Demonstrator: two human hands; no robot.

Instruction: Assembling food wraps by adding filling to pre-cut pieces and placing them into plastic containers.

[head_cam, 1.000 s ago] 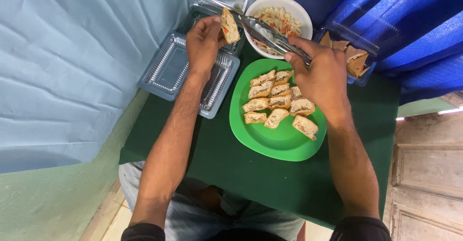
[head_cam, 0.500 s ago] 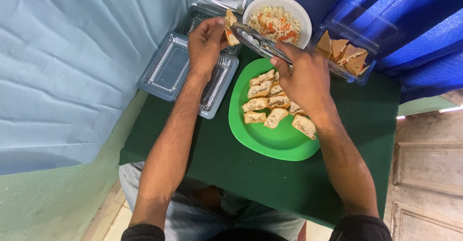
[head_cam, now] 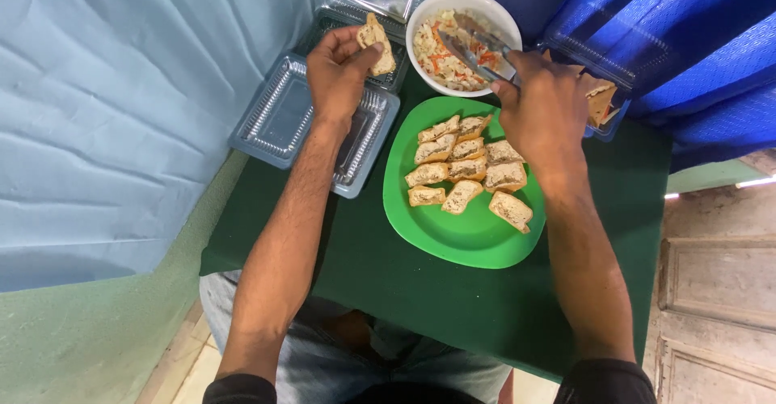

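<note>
left hand [head_cam: 339, 73] closed around a split piece of bread [head_cam: 377, 42], held upright above the clear plastic containers [head_cam: 283, 117]. right hand [head_cam: 546, 105] gripping metal tongs [head_cam: 473, 48], tips narrowly parted and reaching into the white bowl [head_cam: 428, 12] of shredded salad [head_cam: 440, 52] just ahead of the knuckles. below both hands, green plate [head_cam: 469, 238] with filled bread pieces [head_cam: 465, 170] in rows on the dark green table [head_cam: 388, 283]. beyond the right wrist, another clear container holding more bread [head_cam: 600, 101].

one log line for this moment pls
left hand: holds tofu piece | right hand: tongs in salad bowl | green plate: cut pieces
</note>
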